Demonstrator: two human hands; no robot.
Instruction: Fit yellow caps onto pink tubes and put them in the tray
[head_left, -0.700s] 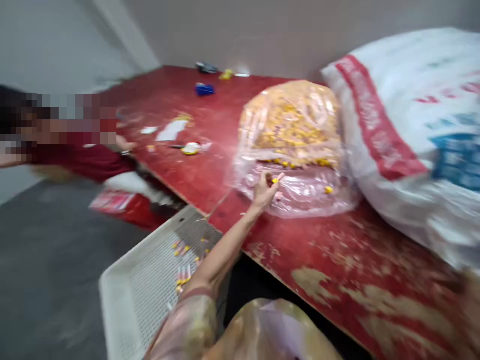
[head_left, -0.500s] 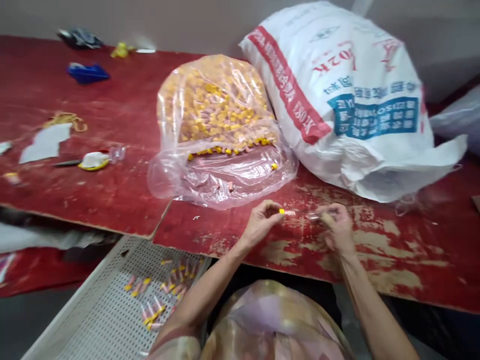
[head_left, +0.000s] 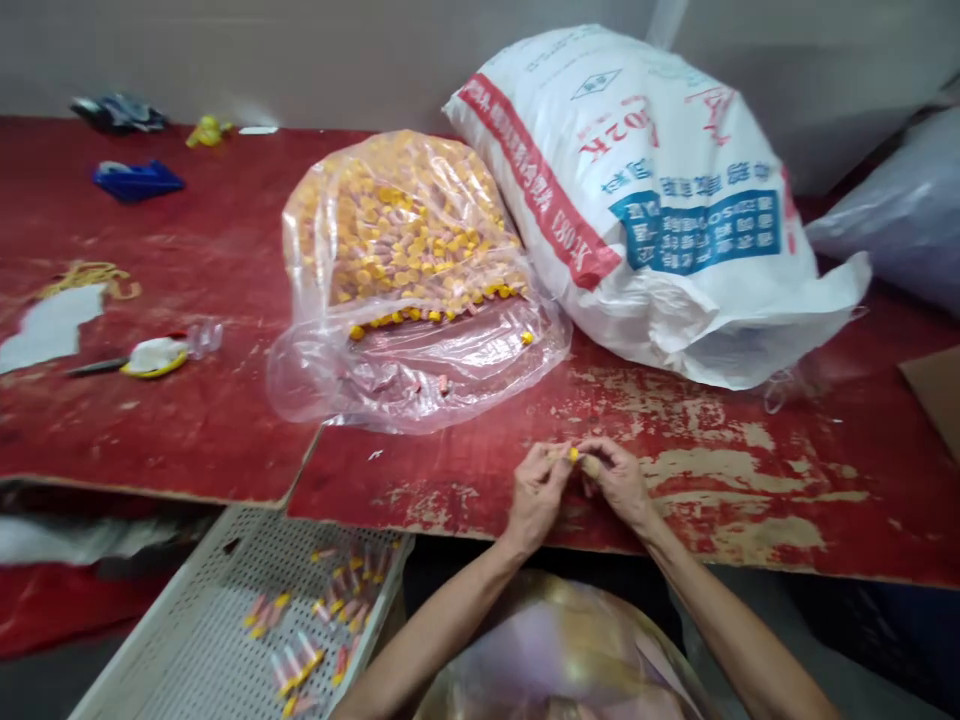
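Hands: a small yellow piece (head_left: 574, 454) is pinched between left hand (head_left: 535, 490) and right hand (head_left: 618, 484) fingertips.
Worktop (head_left: 465, 455): the piece is held near its front edge.
Perforated tray (head_left: 196, 615): yellow-ended tubes (head_left: 298, 664) are scattered inside.

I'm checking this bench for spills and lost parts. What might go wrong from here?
1. The small yellow piece sits at the fingertips of the left hand and right hand; it might slip and drop off the nearby edge of the red table.
2. The bulging white sack stands right beside the clear bag; if it slumped, it could push the bag and perhaps scatter its contents.
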